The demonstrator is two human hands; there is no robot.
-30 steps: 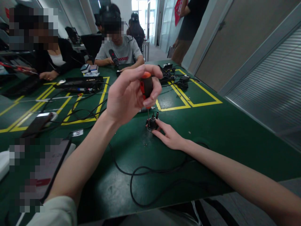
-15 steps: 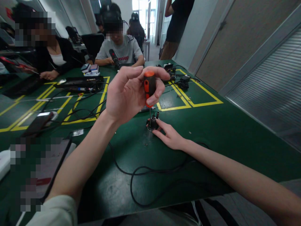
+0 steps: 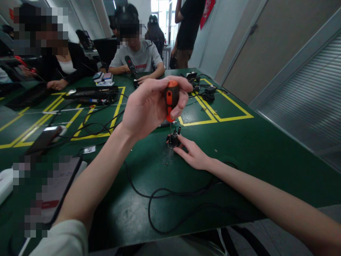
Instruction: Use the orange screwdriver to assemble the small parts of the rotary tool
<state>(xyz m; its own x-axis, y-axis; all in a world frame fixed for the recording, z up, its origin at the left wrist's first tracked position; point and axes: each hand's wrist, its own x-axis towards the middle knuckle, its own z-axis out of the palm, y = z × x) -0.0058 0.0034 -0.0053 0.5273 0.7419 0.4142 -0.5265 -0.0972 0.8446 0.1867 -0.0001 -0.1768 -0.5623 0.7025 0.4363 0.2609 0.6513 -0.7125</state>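
My left hand [image 3: 149, 103] is closed around the black and orange handle of a screwdriver [image 3: 172, 101], thumb and fingers near its top. The thin shaft points straight down, its tip at a small black and silver round part [image 3: 174, 139] with upright posts. Thumb and fingers of my right hand [image 3: 193, 153] grip that part from the right, against the tabletop. The exact spot where the tip meets it is too small to make out. Tiny bits, perhaps screws [image 3: 165, 164], lie just in front on the green table [image 3: 239, 149].
A black cable [image 3: 160, 195] loops across the table near me. A phone [image 3: 44, 140] and a tablet-like device [image 3: 60, 188] lie at the left. More cables and dark devices [image 3: 209, 93] sit at the back right. Co-workers [image 3: 138, 57] sit across the table; another person [image 3: 186, 32] stands behind.
My left hand and the screwdriver have shifted slightly right, with the handle turned a little. My right hand keeps its hold on the part. The standing person has moved left.
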